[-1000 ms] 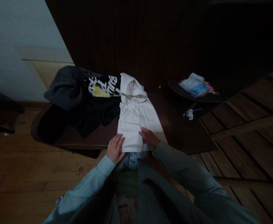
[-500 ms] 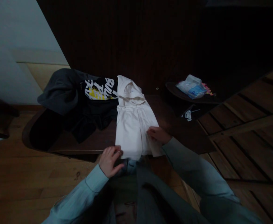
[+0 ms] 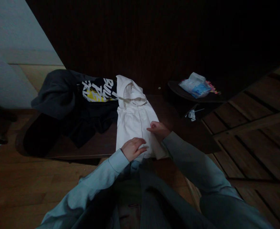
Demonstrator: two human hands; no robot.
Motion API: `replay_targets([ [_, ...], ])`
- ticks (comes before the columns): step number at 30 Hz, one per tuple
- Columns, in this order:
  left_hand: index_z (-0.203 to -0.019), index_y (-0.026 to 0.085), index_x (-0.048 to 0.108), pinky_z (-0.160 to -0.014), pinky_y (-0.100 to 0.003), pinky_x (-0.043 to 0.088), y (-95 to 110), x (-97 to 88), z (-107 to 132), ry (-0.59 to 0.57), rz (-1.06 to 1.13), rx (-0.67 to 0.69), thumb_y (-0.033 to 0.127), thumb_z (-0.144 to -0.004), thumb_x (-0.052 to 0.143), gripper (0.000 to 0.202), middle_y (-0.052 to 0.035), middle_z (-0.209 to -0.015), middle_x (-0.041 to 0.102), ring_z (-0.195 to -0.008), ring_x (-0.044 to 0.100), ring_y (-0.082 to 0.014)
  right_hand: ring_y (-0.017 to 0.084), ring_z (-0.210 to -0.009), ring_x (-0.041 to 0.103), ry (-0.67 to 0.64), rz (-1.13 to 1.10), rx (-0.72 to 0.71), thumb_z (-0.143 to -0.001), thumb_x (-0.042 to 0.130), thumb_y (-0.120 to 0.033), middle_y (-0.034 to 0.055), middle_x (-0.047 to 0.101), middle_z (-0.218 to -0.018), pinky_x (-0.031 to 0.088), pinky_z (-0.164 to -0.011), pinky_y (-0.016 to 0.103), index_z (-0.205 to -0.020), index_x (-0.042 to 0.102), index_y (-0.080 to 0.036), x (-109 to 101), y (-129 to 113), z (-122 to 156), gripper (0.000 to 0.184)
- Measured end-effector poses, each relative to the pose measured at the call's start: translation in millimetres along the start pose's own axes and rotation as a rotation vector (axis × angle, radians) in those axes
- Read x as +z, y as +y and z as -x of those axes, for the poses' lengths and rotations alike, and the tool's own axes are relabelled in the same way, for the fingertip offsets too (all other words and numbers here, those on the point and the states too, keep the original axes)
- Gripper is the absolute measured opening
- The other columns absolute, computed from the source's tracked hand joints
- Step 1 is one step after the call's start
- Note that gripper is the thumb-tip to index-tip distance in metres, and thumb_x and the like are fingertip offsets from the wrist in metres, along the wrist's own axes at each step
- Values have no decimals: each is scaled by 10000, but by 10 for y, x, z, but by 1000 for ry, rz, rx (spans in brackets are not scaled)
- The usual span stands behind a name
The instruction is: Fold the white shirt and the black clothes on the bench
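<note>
A white collared garment (image 3: 127, 124) with a front placket lies lengthwise, its collar end away from me and its lower edge near the front of the dark wooden bench. My left hand (image 3: 133, 149) rests over its lower middle, palm down, fingers and thumb apart. Just above and to the right, my right hand (image 3: 160, 129) is over the garment's right side with its fingers loosely curled, a small gap at the tips and no cloth visible between them. Left of the garment lies a black piece of clothing (image 3: 100, 90) with white and yellow lettering.
Dark grey cloth (image 3: 56, 92) is heaped at the bench's left end. On a small rounded shelf (image 3: 173, 87) at right sits a blue-and-white plastic packet (image 3: 196, 86), with crumpled white material (image 3: 191, 115) below. Wooden slats (image 3: 247, 143) stand along the right side.
My left hand has moved right and up from the garment's lower left corner onto its middle. My right hand has shifted slightly up, away from the lower right edge.
</note>
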State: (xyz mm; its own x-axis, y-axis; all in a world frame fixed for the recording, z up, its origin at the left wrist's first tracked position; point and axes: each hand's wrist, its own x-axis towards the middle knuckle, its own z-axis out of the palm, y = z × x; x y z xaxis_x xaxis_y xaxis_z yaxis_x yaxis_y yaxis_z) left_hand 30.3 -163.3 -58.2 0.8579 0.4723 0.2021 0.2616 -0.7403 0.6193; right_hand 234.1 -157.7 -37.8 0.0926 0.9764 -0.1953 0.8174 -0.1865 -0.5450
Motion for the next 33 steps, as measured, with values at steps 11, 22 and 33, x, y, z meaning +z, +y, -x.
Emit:
replay_targets([
  [11, -1182, 165, 455, -879, -285, 415, -180, 38, -81, 75, 137, -157, 269, -869, 314, 359, -74, -1026, 583, -970, 534, -158, 141, -657, 568, -305, -29, -320, -762, 522, -404, 25, 638, -717, 390, -589, 241, -855, 599, -176, 275, -134, 749, 257],
  [22, -959, 142, 623, -692, -245, 455, -210, 115, -231, 51, 110, -175, 215, -790, 490, 227, -65, -850, 626, -700, 562, -128, 256, -1119, 449, 291, 148, -515, -703, 596, -351, 137, 511, -1188, 409, -895, 449, -1116, 514, -180, 338, 901, 1111, 455],
  [33, -893, 174, 649, -683, -239, 453, -181, 81, -165, 10, 34, -186, 236, -812, 459, 216, -39, -819, 641, -712, 575, -128, 177, -988, 561, 354, -17, -566, -835, 411, -244, 65, 642, -1006, 484, -834, 366, -949, 630, -236, 347, 943, 1305, 247],
])
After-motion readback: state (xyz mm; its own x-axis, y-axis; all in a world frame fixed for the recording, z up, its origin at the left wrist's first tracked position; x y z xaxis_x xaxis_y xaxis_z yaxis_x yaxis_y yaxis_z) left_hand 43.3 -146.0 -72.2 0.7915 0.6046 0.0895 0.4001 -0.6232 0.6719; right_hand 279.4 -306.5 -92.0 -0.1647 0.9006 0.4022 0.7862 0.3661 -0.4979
